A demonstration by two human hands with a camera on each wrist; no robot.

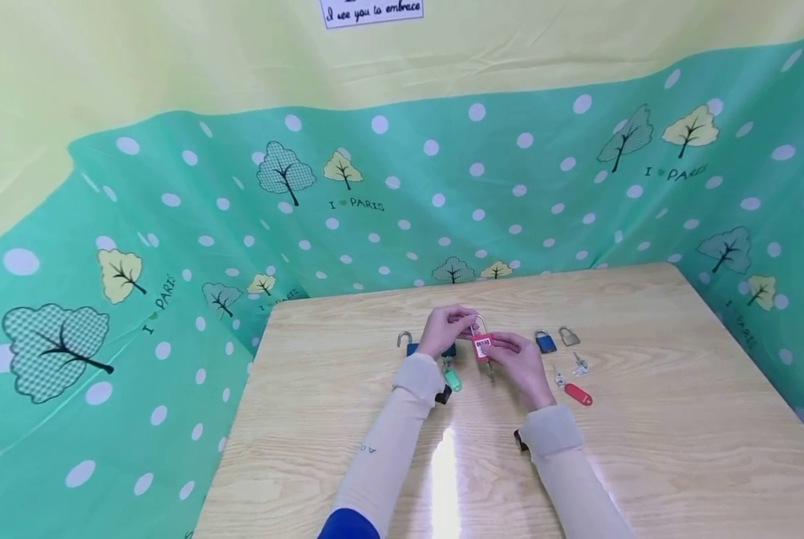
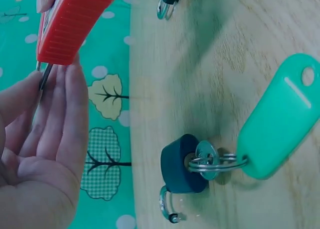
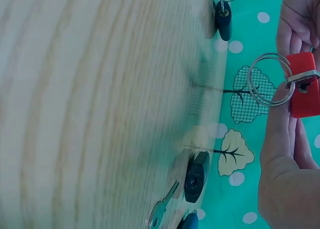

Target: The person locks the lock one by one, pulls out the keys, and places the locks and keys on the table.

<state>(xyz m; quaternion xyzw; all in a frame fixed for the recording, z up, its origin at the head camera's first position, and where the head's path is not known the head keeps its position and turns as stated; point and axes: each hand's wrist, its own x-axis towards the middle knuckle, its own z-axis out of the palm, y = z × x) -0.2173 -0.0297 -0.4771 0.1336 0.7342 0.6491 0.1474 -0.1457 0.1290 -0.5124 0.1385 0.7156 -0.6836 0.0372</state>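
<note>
A red padlock point(image 1: 483, 349) with a white label is held up between both hands above the table. At its metal shackle point(image 1: 481, 322), my left hand point(image 1: 445, 329) pinches with thumb and fingertips. The red body is gripped by my right hand point(image 1: 519, 365) from the right side. In the right wrist view a key point(image 3: 303, 78) on a double metal ring point(image 3: 251, 84) sits in the bottom of the lock. Near the left hand lies a dark blue padlock point(image 2: 181, 164) with its shackle swung out, a key in it and a green tag point(image 2: 280, 119) attached.
Right of the hands lie a blue padlock point(image 1: 545, 341), a grey padlock point(image 1: 568, 336), loose keys point(image 1: 580, 364) and a red key tag point(image 1: 579, 394). Another padlock with a raised shackle point(image 1: 404, 339) is partly behind the left hand. A patterned green curtain point(image 1: 375, 239) borders the wooden table point(image 1: 321, 419).
</note>
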